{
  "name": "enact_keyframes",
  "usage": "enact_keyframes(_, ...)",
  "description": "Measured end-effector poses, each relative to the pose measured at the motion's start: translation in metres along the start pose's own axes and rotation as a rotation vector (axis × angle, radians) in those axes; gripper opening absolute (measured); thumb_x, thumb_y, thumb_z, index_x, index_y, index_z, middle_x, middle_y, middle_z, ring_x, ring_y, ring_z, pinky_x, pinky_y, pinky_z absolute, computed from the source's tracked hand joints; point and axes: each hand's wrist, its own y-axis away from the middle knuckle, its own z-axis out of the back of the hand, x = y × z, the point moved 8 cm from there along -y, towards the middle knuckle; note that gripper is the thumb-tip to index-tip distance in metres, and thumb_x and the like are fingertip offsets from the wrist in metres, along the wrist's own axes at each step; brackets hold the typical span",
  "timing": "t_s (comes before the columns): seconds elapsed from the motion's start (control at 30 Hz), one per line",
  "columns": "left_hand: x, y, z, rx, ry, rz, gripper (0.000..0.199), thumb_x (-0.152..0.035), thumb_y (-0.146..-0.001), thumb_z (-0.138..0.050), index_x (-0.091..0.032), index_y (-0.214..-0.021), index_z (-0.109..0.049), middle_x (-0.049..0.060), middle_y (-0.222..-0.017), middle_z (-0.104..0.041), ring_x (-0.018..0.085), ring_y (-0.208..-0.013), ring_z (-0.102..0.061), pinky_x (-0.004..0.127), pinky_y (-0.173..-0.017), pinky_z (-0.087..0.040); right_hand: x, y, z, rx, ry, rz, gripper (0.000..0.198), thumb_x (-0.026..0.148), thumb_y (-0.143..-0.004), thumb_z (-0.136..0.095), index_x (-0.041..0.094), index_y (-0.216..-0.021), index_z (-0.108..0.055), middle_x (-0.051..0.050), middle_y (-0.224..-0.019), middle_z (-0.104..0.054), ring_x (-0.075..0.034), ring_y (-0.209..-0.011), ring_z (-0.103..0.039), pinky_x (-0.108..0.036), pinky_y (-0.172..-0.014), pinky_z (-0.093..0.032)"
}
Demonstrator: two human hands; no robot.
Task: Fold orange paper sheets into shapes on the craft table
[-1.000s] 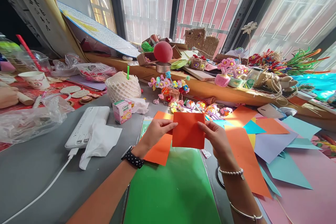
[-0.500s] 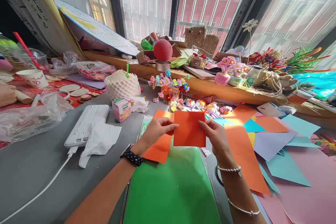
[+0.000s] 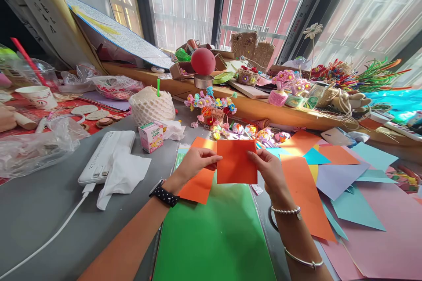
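Note:
A square of orange paper is held up between my two hands, its face toward me. My left hand pinches its left edge with thumb and fingers. On the opposite edge, my right hand has the same kind of pinch near the upper corner. Below lies a green folder with a shiny cover. Another orange sheet rests on the folder's far part, partly behind my left hand. To the right of my right hand is a longer orange sheet.
Coloured papers, among them a teal sheet and a pink sheet, spread at the right. A white power bank with a cable, a small pink box and a wrapped coconut stand left. Crocheted flowers stand beyond. Another person's hand shows at the far left.
Almost nothing differs. The whole view has shifted slightly, and both hands keep the orange square in the same pinch.

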Motion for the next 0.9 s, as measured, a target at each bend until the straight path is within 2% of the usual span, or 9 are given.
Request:
enact_keyframes(0.13,0.002,-0.001,-0.001,0.015,0.013,0.007,0.021,-0.033,-0.060,-0.068,-0.013,-0.065,-0.065,0.000,-0.056,-0.061,0.012,-0.056,-0.058,0.023,-0.059,-0.050,-0.001,0.001,-0.002,0.012,-0.026,-0.013,0.028,0.036,-0.053,-0.072,0.017,-0.054,-0.051,0.004,-0.055,-0.059,-0.009,-0.052,-0.051,-0.019,-0.049,-0.037)
enact_keyframes(0.23,0.002,-0.001,0.001,0.002,0.029,0.014,0.021,-0.032,-0.059,-0.068,-0.013,-0.066,-0.066,0.001,-0.059,-0.063,0.012,-0.057,-0.058,0.023,-0.061,-0.050,-0.001,0.002,-0.002,0.033,0.008,-0.045,0.024,0.037,-0.055,-0.071,0.017,-0.060,-0.058,0.002,-0.063,-0.063,-0.010,-0.058,-0.055,-0.020,-0.053,-0.039)
enact_keyframes(0.4,0.000,-0.002,0.008,-0.053,0.049,0.013,0.022,-0.033,-0.059,-0.068,-0.013,-0.069,-0.067,0.002,-0.065,-0.065,0.012,-0.060,-0.059,0.023,-0.062,-0.049,-0.002,0.003,-0.003,0.168,0.076,-0.144,0.025,0.039,-0.059,-0.067,0.018,-0.071,-0.065,-0.002,-0.076,-0.067,-0.013,-0.072,-0.059,-0.023,-0.063,-0.043)
enact_keyframes(0.73,0.002,-0.004,0.009,-0.042,0.031,-0.012,0.025,-0.036,-0.060,-0.068,-0.013,-0.069,-0.065,0.002,-0.064,-0.063,0.013,-0.061,-0.058,0.024,-0.062,-0.049,-0.003,0.001,0.001,0.061,0.105,-0.093,0.024,0.036,-0.053,-0.071,0.016,-0.057,-0.059,0.000,-0.061,-0.063,-0.010,-0.057,-0.055,-0.022,-0.056,-0.042)
enact_keyframes(0.8,0.001,-0.004,0.010,-0.063,0.025,-0.031,0.026,-0.037,-0.060,-0.067,-0.012,-0.068,-0.064,0.002,-0.063,-0.062,0.012,-0.060,-0.057,0.023,-0.061,-0.049,-0.004,0.001,0.001,0.066,0.113,-0.103,0.024,0.038,-0.054,-0.070,0.016,-0.059,-0.061,0.000,-0.063,-0.064,-0.010,-0.058,-0.055,-0.022,-0.056,-0.042)
enact_keyframes(0.9,0.000,-0.004,0.015,-0.128,0.019,-0.055,0.026,-0.038,-0.060,-0.066,-0.012,-0.067,-0.063,0.001,-0.062,-0.061,0.011,-0.059,-0.056,0.023,-0.060,-0.049,-0.009,0.002,-0.004,0.142,0.136,-0.155,0.027,0.039,-0.055,-0.069,0.015,-0.065,-0.063,-0.002,-0.066,-0.066,-0.011,-0.061,-0.057,-0.024,-0.060,-0.044)
